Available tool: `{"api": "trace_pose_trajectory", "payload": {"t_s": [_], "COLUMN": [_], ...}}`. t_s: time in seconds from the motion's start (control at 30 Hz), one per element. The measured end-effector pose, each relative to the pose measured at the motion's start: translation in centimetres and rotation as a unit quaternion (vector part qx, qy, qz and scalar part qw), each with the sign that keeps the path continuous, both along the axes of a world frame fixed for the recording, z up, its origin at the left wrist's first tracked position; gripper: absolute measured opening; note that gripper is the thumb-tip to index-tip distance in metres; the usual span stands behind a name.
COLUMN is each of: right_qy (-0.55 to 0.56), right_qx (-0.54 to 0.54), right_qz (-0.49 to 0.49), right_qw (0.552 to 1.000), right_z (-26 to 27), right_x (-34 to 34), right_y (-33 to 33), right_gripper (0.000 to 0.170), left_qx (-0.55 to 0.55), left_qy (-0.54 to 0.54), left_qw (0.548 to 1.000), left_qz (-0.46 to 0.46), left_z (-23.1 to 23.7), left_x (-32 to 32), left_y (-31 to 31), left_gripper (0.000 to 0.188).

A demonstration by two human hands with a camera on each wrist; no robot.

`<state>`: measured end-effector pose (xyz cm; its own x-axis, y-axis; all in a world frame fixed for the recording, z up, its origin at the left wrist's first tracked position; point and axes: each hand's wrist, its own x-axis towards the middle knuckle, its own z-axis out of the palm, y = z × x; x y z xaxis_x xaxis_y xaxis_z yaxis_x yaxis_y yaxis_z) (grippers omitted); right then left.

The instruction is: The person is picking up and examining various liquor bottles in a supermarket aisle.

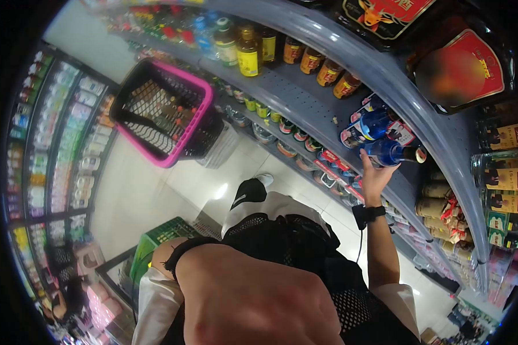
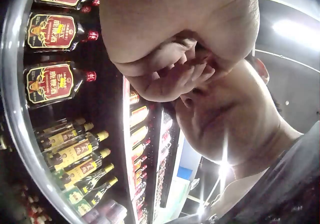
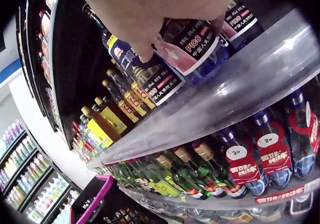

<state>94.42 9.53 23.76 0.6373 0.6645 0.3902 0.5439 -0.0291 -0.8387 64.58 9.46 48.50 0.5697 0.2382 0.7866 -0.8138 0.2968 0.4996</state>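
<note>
At the shelf on the right of the head view, my right hand point(image 1: 375, 179) grips a blue glass bottle point(image 1: 385, 154) with a dark cap, tilted beside other blue bottles point(image 1: 369, 125). The right wrist view has this hand point(image 3: 155, 8) over a blue bottle point(image 3: 192, 48) with a black and pink label, blue bottles on both sides. My left hand point(image 1: 259, 293) is raised close to the head camera, its fingers out of sight there. In the left wrist view the left hand point(image 2: 180, 33) has curled fingers against the lower face, holding nothing that shows.
A black basket with a pink rim point(image 1: 207, 86) holds several bottles at the upper left. A green basket point(image 1: 167, 233) is at lower left. Brown bottles with yellow labels point(image 1: 248, 54) share the shelf. Large red-labelled bottles point(image 1: 466, 69) are close above the right hand's shelf.
</note>
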Motion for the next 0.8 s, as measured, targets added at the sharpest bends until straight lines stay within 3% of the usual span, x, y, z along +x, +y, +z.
{"api": "trace_pose_trajectory", "payload": {"t_s": [0.13, 0.17, 0.2, 0.23, 0.27, 0.3, 0.37, 0.4, 0.43, 0.53, 0.57, 0.6, 0.67, 0.73, 0.8], "right_qy": [0.054, 0.051, 0.049, 0.017, 0.016, 0.030, 0.043, 0.044, 0.058, 0.034, -0.010, -0.053, 0.007, -0.008, -0.006], "right_qx": [-0.012, -0.012, -0.013, 0.029, 0.031, 0.021, -0.001, 0.003, 0.022, 0.024, 0.015, 0.005, -0.041, -0.017, -0.017], "right_qz": [0.011, 0.010, 0.008, 0.030, 0.029, 0.029, 0.024, 0.016, 0.028, 0.029, 0.014, 0.000, 0.008, 0.035, 0.042], "right_qw": [0.998, 0.999, 0.999, 0.999, 0.999, 0.999, 0.999, 0.999, 0.998, 0.999, 1.000, 0.999, 0.999, 0.999, 0.999], "right_z": [-1.7, -1.9, -2.1, -2.5, -2.7, -2.7, -2.4, -2.3, -2.2, -2.7, -2.6, -2.5, -2.3, -2.7, -3.1], "right_x": [1.1, 1.3, 1.5, 1.7, 1.9, 2.0, 2.1, 2.0, 2.0, 3.0, 3.1, 3.3, 3.4, 3.3, 3.7], "right_y": [-0.2, -0.3, -0.4, 0.0, 0.1, 0.3, 0.8, 1.0, 1.2, 1.5, 1.6, 1.6, 1.3, 1.1, 1.3], "right_gripper": [0.080, 0.080, 0.080, 0.069, 0.069, 0.068, 0.068, 0.068, 0.068, 0.075, 0.078, 0.081, 0.088, 0.091, 0.092], "left_qx": [0.015, 0.050, 0.085, 0.088, 0.082, 0.076, 0.081, -0.021, -0.017, -0.071, -0.044, -0.038, 0.000, 0.063, 0.066], "left_qy": [0.007, -0.015, -0.037, -0.038, 0.021, 0.079, 0.176, 0.251, 0.350, 0.559, 0.595, 0.596, 0.697, 0.750, 0.781], "left_qw": [1.000, 0.996, 0.987, 0.987, 0.987, 0.983, 0.967, 0.921, 0.874, 0.760, 0.725, 0.728, 0.619, 0.549, 0.519], "left_qz": [0.011, 0.070, 0.129, 0.128, 0.138, 0.149, 0.166, 0.298, 0.337, 0.324, 0.343, 0.337, 0.362, 0.364, 0.341], "left_z": [0.7, 2.2, 3.1, 2.6, 1.5, 0.7, -0.7, -2.5, -4.1, -9.7, -12.3, -14.9, -20.4, -25.8, -30.3], "left_x": [-0.8, -0.9, -0.9, -1.4, -2.2, -2.8, -3.2, -3.6, -4.5, -5.4, -5.9, -6.6, -8.5, -10.7, -12.5], "left_y": [-1.2, -0.9, -0.9, -1.2, -1.4, -1.6, -0.4, -2.0, -1.6, 0.0, 0.3, 0.3, -0.3, -2.3, -4.6], "left_gripper": [0.046, 0.015, 0.024, 0.024, 0.014, 0.039, 0.016, 0.012, 0.013, 0.015, 0.019, 0.019, 0.023, 0.027, 0.029]}}
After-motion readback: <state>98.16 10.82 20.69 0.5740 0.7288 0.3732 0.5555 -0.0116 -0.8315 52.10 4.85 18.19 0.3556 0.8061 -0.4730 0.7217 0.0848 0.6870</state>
